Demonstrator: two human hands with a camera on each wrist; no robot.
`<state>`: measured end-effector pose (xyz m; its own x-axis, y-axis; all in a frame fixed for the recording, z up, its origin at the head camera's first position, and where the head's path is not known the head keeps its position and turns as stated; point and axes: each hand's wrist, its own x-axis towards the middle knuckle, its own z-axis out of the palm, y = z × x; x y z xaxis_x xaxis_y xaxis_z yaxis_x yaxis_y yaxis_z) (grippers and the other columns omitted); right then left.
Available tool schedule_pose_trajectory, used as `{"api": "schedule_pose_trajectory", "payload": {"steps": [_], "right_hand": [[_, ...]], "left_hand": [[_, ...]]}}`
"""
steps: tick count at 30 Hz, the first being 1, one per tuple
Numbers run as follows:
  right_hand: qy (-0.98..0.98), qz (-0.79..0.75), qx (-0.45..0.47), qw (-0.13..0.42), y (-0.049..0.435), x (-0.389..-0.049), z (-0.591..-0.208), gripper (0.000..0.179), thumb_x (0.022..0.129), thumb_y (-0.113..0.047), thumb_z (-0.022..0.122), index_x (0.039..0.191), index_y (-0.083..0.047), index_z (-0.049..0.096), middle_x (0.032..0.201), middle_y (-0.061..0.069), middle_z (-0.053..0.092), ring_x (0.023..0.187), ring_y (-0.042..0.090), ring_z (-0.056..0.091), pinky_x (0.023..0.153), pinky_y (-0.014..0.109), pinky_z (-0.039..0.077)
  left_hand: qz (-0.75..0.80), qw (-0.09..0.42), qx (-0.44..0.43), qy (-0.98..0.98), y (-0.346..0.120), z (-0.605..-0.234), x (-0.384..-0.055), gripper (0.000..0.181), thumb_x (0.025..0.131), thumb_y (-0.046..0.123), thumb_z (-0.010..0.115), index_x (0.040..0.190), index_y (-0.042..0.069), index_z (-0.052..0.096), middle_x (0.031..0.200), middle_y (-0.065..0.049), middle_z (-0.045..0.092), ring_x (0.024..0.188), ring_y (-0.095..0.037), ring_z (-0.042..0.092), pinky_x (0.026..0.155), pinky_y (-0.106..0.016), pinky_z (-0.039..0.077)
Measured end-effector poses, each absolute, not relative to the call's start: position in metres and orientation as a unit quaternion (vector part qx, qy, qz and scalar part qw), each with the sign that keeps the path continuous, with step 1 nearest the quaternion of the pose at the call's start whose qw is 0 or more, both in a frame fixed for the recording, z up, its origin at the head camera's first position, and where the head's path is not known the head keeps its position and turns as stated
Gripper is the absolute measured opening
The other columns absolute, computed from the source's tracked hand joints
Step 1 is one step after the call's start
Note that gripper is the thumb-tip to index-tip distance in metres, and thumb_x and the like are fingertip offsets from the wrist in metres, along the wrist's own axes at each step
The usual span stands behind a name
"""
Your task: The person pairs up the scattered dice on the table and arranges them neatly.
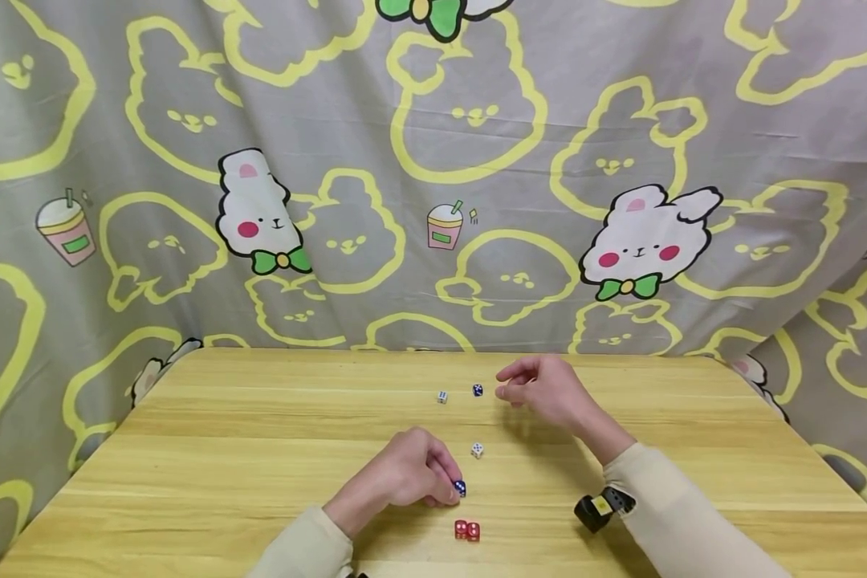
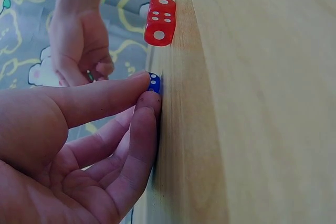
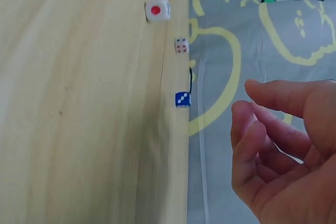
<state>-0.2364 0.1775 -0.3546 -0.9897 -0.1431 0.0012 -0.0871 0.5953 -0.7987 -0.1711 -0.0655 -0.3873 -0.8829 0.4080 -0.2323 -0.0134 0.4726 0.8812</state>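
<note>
Head view: your left grip point(image 1: 413, 470) pinches a blue, white-pipped plastic die point(image 1: 461, 488) (likely light, stiff; hold opposite faces); your right grip point(image 1: 549, 390) holds nothing.

- Front dice point(image 1: 473, 531), side by side on the surface point(image 1: 224, 466)
- Behind them, pinched die point(image 1: 461, 487) in left fingers point(image 1: 444, 461)
- Middle die point(image 1: 478, 450) farther back
- Rear dice point(image 1: 442, 397) left of right fingers point(image 1: 518, 371)

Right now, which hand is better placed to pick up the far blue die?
Probably the right hand: it holds nothing and hovers just beside the far blue die. The left hand is farther off and pinches the nearer blue die.
</note>
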Motion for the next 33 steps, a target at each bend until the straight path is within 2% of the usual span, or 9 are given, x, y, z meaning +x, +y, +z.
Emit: {"api": "schedule_pose_trajectory", "payload": {"steps": [11, 18, 33], "right_hand": [[0.899, -0.433, -0.056, 0.043, 0.168, -0.259, -0.368, 0.021, 0.091, -0.011, 0.082, 0.109, -0.003, 0.079, 0.089, 0.007, 0.073, 0.075, 0.016, 0.065, 0.065, 0.027, 0.051], [0.892, -0.444, -0.053, 0.063, 0.162, -0.269, -0.377, 0.019, 0.089, -0.007, 0.082, 0.107, -0.002, 0.079, 0.085, 0.007, 0.072, 0.07, 0.017, 0.065, 0.063, 0.027, 0.056], [0.877, -0.471, -0.036, 0.092, 0.153, -0.28, -0.389, 0.027, 0.084, -0.005, 0.085, 0.11, -0.003, 0.079, 0.091, 0.009, 0.078, 0.076, 0.014, 0.069, 0.068, 0.025, 0.057]], "left_hand": [[0.497, 0.214, 0.121, 0.832, -0.067, -0.386, -0.171, 0.017, 0.077, -0.008, 0.086, 0.083, 0.005, 0.076, 0.072, -0.005, 0.074, 0.06, -0.014, 0.067, 0.058, -0.029, 0.059], [0.499, 0.21, 0.121, 0.832, -0.066, -0.386, -0.171, 0.017, 0.077, -0.008, 0.086, 0.083, 0.004, 0.076, 0.071, -0.006, 0.074, 0.06, -0.013, 0.067, 0.058, -0.029, 0.06], [0.496, 0.211, 0.118, 0.834, -0.066, -0.386, -0.172, 0.016, 0.078, -0.006, 0.087, 0.082, 0.005, 0.076, 0.071, -0.005, 0.073, 0.058, -0.012, 0.064, 0.057, -0.028, 0.058]]}}
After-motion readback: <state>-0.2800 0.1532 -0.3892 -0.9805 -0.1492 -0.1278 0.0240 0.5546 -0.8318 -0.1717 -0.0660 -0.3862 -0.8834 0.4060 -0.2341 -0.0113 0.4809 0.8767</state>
